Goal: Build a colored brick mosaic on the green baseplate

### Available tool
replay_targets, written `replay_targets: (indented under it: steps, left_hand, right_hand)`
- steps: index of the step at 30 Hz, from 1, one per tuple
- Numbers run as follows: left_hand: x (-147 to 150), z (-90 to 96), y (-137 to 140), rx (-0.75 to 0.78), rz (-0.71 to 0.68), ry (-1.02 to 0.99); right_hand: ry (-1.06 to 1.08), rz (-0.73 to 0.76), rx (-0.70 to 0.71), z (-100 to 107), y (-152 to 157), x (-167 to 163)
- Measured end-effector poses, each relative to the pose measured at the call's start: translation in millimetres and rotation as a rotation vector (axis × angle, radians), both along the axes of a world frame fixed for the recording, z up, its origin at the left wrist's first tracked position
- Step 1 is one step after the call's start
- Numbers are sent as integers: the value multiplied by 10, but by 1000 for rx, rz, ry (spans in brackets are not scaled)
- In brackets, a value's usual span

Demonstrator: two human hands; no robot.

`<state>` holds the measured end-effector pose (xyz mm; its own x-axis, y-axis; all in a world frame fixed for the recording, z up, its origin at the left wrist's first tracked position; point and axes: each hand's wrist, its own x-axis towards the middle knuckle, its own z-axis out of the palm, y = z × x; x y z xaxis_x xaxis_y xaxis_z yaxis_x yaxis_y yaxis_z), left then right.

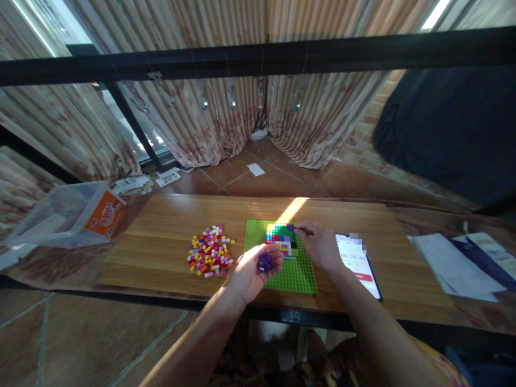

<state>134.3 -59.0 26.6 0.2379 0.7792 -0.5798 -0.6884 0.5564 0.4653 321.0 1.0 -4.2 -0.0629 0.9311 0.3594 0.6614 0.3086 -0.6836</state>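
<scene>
Cupped palm up, my left hand (252,269) holds a small heap of purple toy bricks (265,262) above the near part of a green baseplate (300,277). My right hand (318,244) pinches a single purple brick (291,228) between thumb and fingertips, over the far right part of the plate. Whether that brick touches the plate I cannot tell. Rows of coloured bricks (278,238) in green, blue, red and other colours are set on the plate, partly hidden behind my left fingers.
Left of the plate lies a loose pile of mixed bricks (210,251) on the wooden table (157,247). A phone (360,263) showing a timer lies right of my right hand. Papers (451,263) are at the far right; a clear plastic box (60,215) stands at the left.
</scene>
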Motion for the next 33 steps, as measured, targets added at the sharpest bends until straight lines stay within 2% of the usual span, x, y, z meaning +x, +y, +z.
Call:
replay_targets:
  steps: [18,24,33]
  left_hand:
    - [-12,-29,-16,-5,22,-11]
    - [-16,-38,-18,-7,16,-26]
    - [-12,-51,-19,-9,23,-25]
  right_hand:
    - [321,-39,-196,-95,50,25]
    - [536,-74,-281,-122,99,3]
    - [798,-50,-398,-106,113,-32]
